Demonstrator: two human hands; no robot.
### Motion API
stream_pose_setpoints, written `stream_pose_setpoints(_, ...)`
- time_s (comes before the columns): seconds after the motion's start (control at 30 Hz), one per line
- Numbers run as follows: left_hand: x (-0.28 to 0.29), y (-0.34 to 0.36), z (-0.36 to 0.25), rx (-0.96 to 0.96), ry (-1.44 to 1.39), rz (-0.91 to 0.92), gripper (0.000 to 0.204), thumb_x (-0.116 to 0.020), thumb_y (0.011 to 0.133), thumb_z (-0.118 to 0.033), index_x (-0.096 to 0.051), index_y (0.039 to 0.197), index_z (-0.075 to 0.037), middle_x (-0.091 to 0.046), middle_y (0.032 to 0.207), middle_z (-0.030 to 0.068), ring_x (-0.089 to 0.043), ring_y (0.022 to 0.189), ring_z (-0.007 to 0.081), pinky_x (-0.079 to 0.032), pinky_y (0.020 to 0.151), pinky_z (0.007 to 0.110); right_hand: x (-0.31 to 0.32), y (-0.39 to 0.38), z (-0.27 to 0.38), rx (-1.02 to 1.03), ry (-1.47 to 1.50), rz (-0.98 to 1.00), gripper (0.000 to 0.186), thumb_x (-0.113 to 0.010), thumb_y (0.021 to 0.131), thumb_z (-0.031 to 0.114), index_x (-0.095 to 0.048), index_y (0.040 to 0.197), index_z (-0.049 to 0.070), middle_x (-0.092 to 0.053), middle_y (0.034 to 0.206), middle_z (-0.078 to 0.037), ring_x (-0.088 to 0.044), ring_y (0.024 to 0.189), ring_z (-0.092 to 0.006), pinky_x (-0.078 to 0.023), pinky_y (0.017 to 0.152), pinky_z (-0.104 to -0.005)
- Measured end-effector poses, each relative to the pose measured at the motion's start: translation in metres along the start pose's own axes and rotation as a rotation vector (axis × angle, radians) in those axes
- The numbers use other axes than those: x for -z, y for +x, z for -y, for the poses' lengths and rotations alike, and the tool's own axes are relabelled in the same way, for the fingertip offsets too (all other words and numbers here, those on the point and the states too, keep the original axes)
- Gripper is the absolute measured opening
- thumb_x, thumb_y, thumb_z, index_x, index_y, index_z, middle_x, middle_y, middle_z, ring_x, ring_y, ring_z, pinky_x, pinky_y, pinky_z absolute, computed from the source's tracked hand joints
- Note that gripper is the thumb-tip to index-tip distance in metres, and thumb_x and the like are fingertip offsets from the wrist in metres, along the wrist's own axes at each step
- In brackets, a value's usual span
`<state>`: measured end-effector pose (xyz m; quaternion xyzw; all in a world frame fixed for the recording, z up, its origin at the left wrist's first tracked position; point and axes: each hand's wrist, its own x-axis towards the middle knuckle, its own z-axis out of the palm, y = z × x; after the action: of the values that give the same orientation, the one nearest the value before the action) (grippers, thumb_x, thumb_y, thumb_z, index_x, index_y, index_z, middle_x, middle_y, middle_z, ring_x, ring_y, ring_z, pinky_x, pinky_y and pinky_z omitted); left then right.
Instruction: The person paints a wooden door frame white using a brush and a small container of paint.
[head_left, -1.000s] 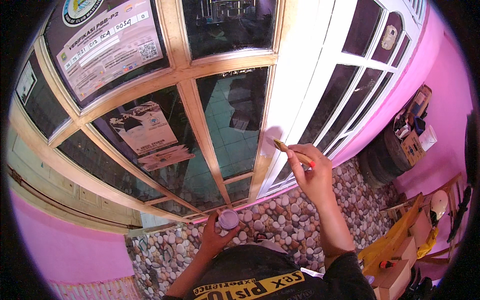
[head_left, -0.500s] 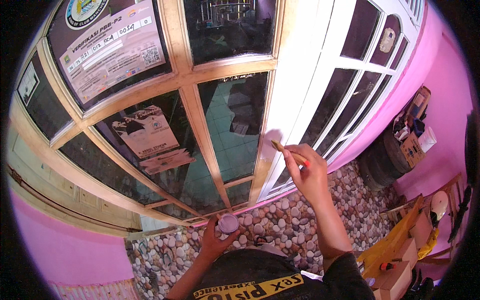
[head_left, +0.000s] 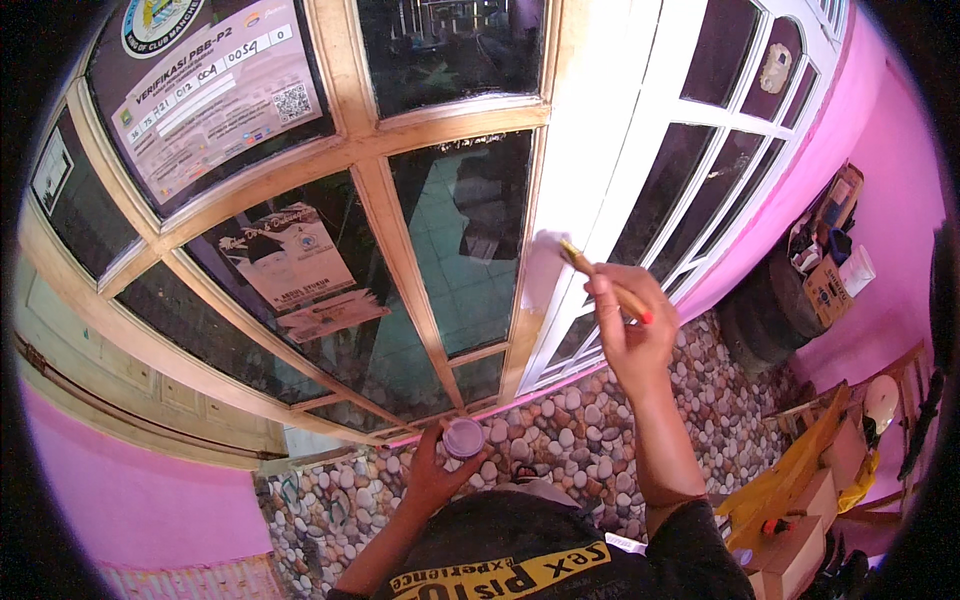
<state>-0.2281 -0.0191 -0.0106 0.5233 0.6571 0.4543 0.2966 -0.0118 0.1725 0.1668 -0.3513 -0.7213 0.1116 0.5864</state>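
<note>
My right hand [head_left: 632, 335] is closed on a paintbrush [head_left: 575, 254] with a wooden handle and red end, its bristles at a white vertical post [head_left: 590, 110] beside pale lilac, partly shadowed marks [head_left: 539, 285]. Lower down, my left hand [head_left: 432, 470] grips a small round tub [head_left: 464, 436] whose inside looks pale lilac. The post stands between a glazed, unvarnished-looking wooden frame [head_left: 450, 117], which has paper posters behind or on several panes, and a white window frame [head_left: 760, 130] at the right.
Pink walls [head_left: 120, 460] flank both sides. Underfoot is a pebble-patterned floor [head_left: 560, 440]. At the right, a dark drum or tyre stack [head_left: 760, 330] carries boxes and odds and ends; cardboard boxes [head_left: 800, 495], yellow material and wooden pieces lie nearer me. A cream door [head_left: 120, 370] is at the left.
My right hand and the brush have moved up and right along the white post. My left hand still holds the tub, with only slight movement.
</note>
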Motion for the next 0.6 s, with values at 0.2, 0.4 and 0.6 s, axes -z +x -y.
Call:
stream_pose_setpoints(0.2, -0.002, 0.01, 0.007, -0.003, -0.036, 0.005, 0.08, -0.092, 0.076, -0.035, -0.051, 0.134, 0.002, -0.064, 0.124, 0.0214, -0.064, 0.118, 0.0331, -0.05, 0.1, 0.043, 0.019, -0.021, 0.016, -0.178, 0.247, -0.006, 0.012, -0.067, 0.099, 0.01, -0.068, 0.1, -0.002, -0.071, 0.086, -0.008, -0.07, 0.073, -0.0128, -0.054, 0.066, -0.0256)
stream_pose_setpoints(0.4, -0.012, 0.033, 0.007, -0.153, 0.003, -0.036, 0.085, -0.091, 0.077, -0.034, -0.048, 0.138, 0.004, -0.062, 0.127, 0.0222, -0.063, 0.118, 0.0338, -0.05, 0.101, 0.045, 0.033, -0.061, 0.036, -0.407, 0.364, 0.258, 0.011, -0.067, 0.099, 0.01, -0.067, 0.103, 0.0, -0.072, 0.084, -0.006, -0.069, 0.073, -0.0114, -0.054, 0.065, -0.0247)
stream_pose_setpoints(0.6, -0.021, 0.041, 0.005, -0.199, 0.007, -0.024, 0.085, -0.091, 0.076, -0.034, -0.048, 0.141, 0.0, -0.061, 0.131, 0.0202, -0.06, 0.122, 0.0326, -0.046, 0.105, 0.046, 0.03, -0.089, 0.025, -0.379, 0.231, 0.359, 0.014, -0.069, 0.099, 0.013, -0.066, 0.102, 0.0, -0.074, 0.087, -0.006, -0.071, 0.077, -0.0115, -0.055, 0.07, -0.0264)
